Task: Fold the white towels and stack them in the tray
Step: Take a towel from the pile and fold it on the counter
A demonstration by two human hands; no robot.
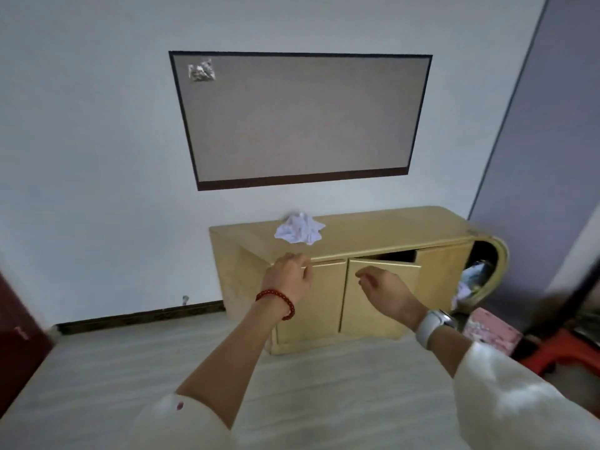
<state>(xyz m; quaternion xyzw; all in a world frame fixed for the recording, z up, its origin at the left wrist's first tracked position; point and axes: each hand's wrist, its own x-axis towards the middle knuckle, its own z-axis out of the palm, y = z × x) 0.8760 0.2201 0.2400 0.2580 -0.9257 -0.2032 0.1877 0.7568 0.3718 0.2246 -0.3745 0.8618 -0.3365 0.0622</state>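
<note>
No folding is being shown as done: a crumpled white towel (pixel 298 228) is lying unfolded on the top of the cabinet (pixel 383 233), near its back edge toward the left end, and no tray is being seen. The left hand (pixel 290 277) and the right hand (pixel 386 292) are being held out in front of the cabinet doors, fingers loosely curled, nothing gripped. Folding and stacking are judged wholly outstanding.
</note>
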